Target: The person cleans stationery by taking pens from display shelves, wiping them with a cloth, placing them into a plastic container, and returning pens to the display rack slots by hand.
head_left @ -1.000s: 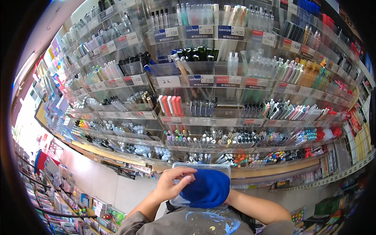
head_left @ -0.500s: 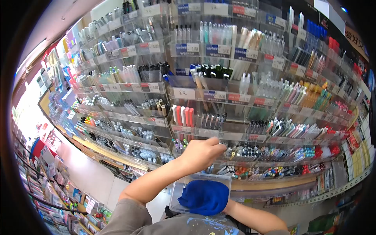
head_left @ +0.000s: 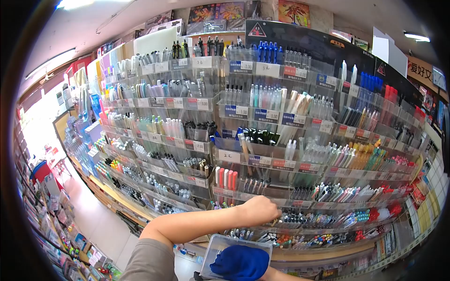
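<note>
My left hand (head_left: 260, 210) reaches across to the lower part of a pen rack, its fingers curled closed and turned away from me. It is nearest to a row of pens (head_left: 295, 218); whether it grips one is hidden. Below my forearm, close to my body, is a clear plastic box (head_left: 211, 248). A dark blue cloth (head_left: 241, 262) lies bunched over its opening. My right forearm (head_left: 276, 275) comes in from the lower right and ends at the cloth, which covers that hand, so its fingers do not show.
The tiered clear rack (head_left: 229, 156) spans the view with pens in many compartments and price labels along the edges. Boxed goods (head_left: 204, 14) stand on top. Down the left runs a tiled aisle (head_left: 101, 213), bordered by a low shelf of stationery (head_left: 61, 234).
The view has tilted up, so the rack's top now shows. My left arm has straightened, and its hand sits slightly farther right along the pens. The box and cloth appear lower in view.
</note>
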A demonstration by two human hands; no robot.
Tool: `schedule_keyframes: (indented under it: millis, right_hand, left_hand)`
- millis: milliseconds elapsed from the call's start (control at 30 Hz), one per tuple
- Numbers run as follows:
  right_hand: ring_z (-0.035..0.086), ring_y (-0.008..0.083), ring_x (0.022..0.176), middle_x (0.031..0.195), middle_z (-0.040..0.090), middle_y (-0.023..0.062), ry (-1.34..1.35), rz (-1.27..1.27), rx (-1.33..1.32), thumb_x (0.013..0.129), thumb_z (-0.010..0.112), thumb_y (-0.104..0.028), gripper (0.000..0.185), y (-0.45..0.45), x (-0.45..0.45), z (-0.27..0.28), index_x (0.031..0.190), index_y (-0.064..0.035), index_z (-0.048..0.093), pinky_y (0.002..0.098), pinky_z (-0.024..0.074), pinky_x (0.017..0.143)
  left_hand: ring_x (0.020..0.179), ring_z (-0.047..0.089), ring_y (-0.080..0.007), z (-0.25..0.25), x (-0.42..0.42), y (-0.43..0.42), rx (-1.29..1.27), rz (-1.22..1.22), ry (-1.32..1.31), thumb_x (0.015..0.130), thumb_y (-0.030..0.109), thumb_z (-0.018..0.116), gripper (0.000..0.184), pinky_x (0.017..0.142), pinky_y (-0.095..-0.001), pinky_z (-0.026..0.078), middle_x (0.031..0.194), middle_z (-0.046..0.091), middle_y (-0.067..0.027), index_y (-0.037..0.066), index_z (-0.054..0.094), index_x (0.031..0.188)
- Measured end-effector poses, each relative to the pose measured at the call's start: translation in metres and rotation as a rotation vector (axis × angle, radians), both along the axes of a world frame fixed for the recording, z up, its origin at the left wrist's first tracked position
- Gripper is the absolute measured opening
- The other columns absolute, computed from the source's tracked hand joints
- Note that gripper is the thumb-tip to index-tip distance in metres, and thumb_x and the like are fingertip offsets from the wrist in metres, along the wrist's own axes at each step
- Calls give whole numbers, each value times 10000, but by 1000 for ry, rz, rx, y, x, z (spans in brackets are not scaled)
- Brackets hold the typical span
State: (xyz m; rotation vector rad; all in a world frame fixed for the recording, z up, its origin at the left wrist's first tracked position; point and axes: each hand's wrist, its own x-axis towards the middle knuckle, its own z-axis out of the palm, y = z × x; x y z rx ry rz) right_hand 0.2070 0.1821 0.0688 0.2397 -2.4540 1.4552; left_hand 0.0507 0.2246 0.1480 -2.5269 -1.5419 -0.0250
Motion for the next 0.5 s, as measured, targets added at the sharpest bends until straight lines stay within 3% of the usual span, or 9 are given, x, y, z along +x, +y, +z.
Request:
schedule_keyframes:
  millis: [267,367,467,500]
  right_hand:
    - [582,183,885,960,616,84,-14,57,221,747,678,-188,342,7,-17,-9,1031,-36,563,298,446,819]
    - [588,178,872,950,622,84,-29,97,283,726,701,-200,361,15,-18,-11,1020,-37,570,294,452,807]
    - [593,173,859,940,628,84,-55,143,340,704,724,-211,380,24,-20,-12,1009,-38,576,290,457,794]
    - [595,171,854,937,629,84,-62,158,347,697,732,-215,387,27,-21,-12,1005,-38,579,289,459,790]
  left_hand:
    - [637,612,-333,26,-6,-10,-12,96,-243,752,153,577,153,549,-437,479,684,605,-135,62,543,870]
    - [669,619,-255,54,-21,-30,134,73,-584,762,111,577,141,571,-356,492,771,609,-118,38,554,880]
    - [767,600,-99,70,-40,-58,35,154,-1055,792,63,589,98,640,-269,512,863,615,-47,24,548,872]
    - [792,606,-116,66,-46,-70,-35,166,-1329,815,61,580,111,667,-265,526,862,612,-78,14,507,884]
